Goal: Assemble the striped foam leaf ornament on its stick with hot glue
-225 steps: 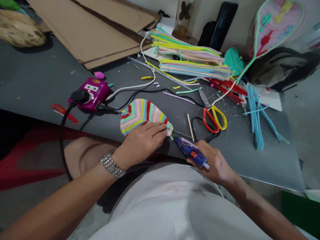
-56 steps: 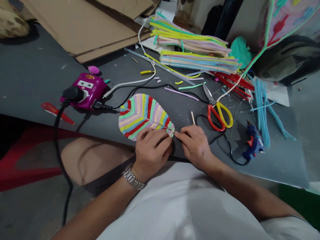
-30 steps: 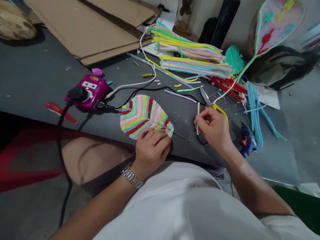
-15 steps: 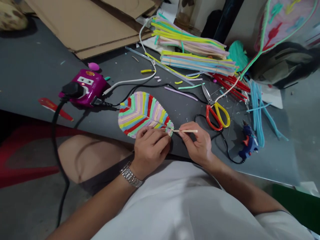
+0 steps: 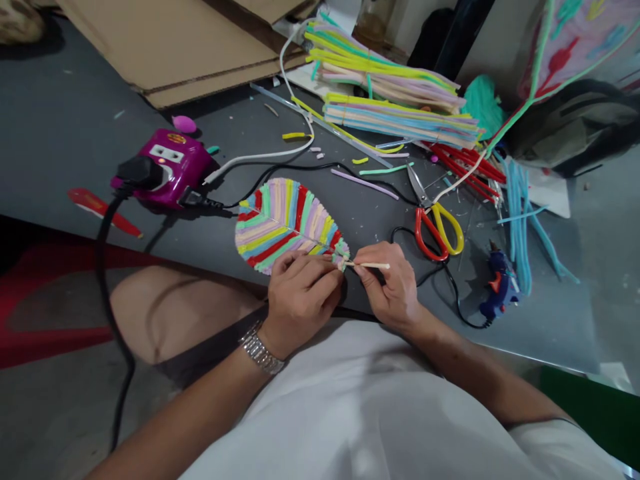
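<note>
A leaf shape (image 5: pixel 285 227) of striped, many-coloured fuzzy stems lies near the table's front edge, its narrow end to the right. My left hand (image 5: pixel 305 290), with a metal watch at the wrist, is closed on the leaf's lower edge near that end; its fingertips are partly hidden. Just to the right, my right hand (image 5: pixel 390 283) pinches a thin cream stem (image 5: pixel 373 265) between thumb and fingers. The stem reaches the leaf's narrow tip, where small pale pieces show.
Scissors (image 5: pixel 433 227) and a blue glue gun (image 5: pixel 500 283) lie at right. Behind are bundles of coloured stems (image 5: pixel 385 73), with cardboard (image 5: pixel 190 47) at back left. A purple power socket (image 5: pixel 170 167) stands at left, its black cable (image 5: pixel 107 280) hanging over the edge.
My right hand has moved slightly left and down, closer to the leaf's tip, with the cream stem still pinched. The view has shifted a little. My left hand stays on the leaf.
</note>
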Demonstrator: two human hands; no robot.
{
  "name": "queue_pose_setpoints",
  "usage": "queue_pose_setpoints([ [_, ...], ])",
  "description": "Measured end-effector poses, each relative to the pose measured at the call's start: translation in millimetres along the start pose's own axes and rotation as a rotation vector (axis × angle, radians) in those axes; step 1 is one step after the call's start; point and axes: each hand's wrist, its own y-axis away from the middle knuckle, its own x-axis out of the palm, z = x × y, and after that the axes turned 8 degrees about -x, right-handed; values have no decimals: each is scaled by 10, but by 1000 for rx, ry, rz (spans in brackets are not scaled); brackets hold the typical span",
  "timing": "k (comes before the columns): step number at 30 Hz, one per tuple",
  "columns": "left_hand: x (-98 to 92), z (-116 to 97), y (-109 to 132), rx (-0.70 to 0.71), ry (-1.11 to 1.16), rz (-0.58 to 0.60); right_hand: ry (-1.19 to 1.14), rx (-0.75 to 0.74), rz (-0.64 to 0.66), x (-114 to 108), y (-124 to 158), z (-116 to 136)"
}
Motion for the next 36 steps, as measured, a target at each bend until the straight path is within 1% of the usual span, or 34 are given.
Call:
queue_pose_setpoints([
  [11, -6, -15, -15, -13, 3, 7, 83, -19, 42, 27, 9, -3],
  [17, -16, -16, -31, -10, 19, 6, 57, 20, 14, 22, 8, -3],
  [20, -19, -16, -28, -21, 22, 13, 28, 7, -4, 3, 7, 11],
  [27, -22, -9, -15, -21, 7, 30, 52, -51, 38, 20, 10, 1],
  [33, -28, -19, -31, -22, 17, 23, 55, -55, 42, 40, 20, -17],
  [36, -31, -21, -30, -26, 26, 33, 26, -19, 13, 25, 21, -14],
])
